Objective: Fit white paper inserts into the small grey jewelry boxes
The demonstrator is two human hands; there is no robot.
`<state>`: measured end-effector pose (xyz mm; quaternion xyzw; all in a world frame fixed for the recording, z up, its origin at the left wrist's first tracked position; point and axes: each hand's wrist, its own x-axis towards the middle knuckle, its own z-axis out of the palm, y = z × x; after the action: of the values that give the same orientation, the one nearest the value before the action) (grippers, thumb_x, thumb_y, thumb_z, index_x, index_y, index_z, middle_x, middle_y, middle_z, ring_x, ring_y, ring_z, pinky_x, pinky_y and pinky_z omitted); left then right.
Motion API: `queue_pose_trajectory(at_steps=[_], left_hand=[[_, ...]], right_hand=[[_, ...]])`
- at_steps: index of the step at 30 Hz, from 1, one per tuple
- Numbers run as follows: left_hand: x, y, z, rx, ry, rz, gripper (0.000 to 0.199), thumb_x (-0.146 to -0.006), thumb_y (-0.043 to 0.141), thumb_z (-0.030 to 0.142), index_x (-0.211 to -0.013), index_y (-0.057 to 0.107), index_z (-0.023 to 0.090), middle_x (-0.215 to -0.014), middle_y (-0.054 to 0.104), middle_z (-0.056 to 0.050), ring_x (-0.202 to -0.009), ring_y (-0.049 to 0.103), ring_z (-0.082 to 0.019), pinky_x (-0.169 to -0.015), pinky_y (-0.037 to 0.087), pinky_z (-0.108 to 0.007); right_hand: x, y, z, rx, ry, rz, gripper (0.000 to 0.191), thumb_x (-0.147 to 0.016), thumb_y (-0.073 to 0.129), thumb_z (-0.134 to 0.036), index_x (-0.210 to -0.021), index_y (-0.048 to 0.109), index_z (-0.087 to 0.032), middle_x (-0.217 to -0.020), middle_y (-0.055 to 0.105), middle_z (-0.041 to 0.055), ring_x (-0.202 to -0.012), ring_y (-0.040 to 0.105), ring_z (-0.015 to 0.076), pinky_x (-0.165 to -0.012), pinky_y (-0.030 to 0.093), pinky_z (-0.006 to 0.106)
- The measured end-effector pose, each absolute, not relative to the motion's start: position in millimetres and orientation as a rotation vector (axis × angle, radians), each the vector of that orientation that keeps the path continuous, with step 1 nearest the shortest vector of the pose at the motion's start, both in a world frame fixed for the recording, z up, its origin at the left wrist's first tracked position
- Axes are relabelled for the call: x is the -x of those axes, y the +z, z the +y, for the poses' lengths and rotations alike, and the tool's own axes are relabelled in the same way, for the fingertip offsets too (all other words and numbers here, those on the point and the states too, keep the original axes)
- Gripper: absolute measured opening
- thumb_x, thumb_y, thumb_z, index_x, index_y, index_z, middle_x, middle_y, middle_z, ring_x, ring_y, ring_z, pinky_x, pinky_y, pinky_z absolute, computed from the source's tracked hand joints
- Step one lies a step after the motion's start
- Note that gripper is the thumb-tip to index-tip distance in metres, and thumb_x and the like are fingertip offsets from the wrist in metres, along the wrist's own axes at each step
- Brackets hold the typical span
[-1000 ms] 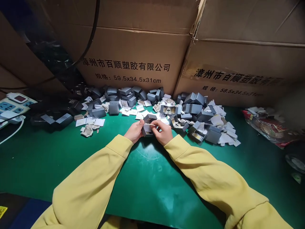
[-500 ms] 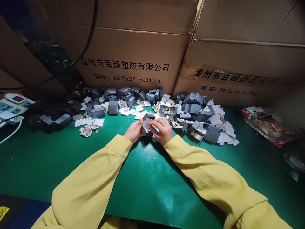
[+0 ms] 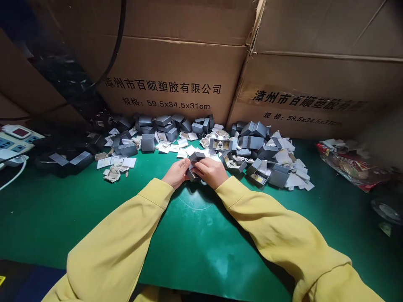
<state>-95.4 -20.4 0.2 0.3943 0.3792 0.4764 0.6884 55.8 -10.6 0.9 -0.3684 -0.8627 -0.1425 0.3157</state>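
Between my two hands, above the green table, is a small dark grey box [image 3: 192, 174], tilted, its inside partly hidden. My left hand [image 3: 176, 173] grips it at the left with the thumb on top. The fingers of my right hand [image 3: 211, 171] are bent into and over its right part; whether they pinch something inside I cannot make out. Beyond my hands lie white card pieces [image 3: 190, 151]. To the right sits a heap of similar grey boxes [image 3: 253, 142], some open with pale fittings inside.
Another row of grey boxes [image 3: 147, 142] lies at the back left. Large cardboard cartons [image 3: 170, 63] stand behind. A power strip [image 3: 19, 140] with cables is at the left edge, a red plastic bag [image 3: 352, 167] at the right. The green tabletop [image 3: 201, 247] stretches toward me.
My right hand's fingers have moved left and deeper over the box. The pale inside of the box, visible before, is now mostly covered, and the box has tilted.
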Motion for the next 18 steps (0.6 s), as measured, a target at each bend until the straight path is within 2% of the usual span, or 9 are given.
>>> queue_pose_trajectory(at_steps=[9,18], left_hand=[[94.6,4.3,-21.7,-0.883,1.067,0.87,0.051,-0.06,0.07,0.053,-0.086,0.056,0.012,-0.069,0.059,-0.001,-0.06,0.056,-0.011,-0.055,0.046,-0.023],[97.6,4.6,-22.8,-0.894,1.028,0.869,0.05,-0.064,0.068,0.052,-0.091,0.058,0.011,-0.073,0.062,-0.004,-0.061,0.058,-0.012,-0.058,0.049,-0.025]], right_hand=[[-56.4,1.4,-11.2,0.947,-0.442,-2.276,0.03,-0.092,0.04,-0.033,-0.076,0.062,-0.02,-0.068,0.059,0.0023,-0.068,0.048,0.0116,-0.055,0.024,0.027],[-56.2,2.1,-8.8,0.919,-0.306,-2.292,0.023,-0.09,0.045,-0.035,-0.089,0.064,-0.02,-0.072,0.06,0.0019,-0.063,0.052,0.0097,-0.054,0.028,0.024]])
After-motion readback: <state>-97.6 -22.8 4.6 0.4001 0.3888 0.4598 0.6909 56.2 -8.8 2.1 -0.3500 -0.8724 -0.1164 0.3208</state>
